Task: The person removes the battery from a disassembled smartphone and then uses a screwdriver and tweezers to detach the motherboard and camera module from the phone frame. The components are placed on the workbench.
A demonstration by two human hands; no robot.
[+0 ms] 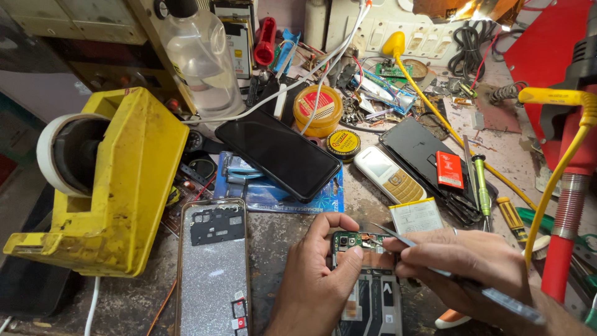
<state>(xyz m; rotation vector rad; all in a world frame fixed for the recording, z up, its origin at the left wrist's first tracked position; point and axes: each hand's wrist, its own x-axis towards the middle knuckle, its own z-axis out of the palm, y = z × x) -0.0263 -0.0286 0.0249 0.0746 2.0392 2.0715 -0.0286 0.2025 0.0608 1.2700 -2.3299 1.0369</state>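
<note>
At six o'clock, nearest the camera, the left hand curls around the opened phone, thumb pressed on its top edge, fingers wrapped over the left side. The right hand comes in from four o'clock, fist closed around tweezers whose tips rest on the green board. At seven o'clock lies a back cover. A yellow tape dispenser sits at nine. Farther, toward twelve, a black phone lies screen-up, with a flux tin and clear bottle beyond. Screwdrivers lie at two.
</note>
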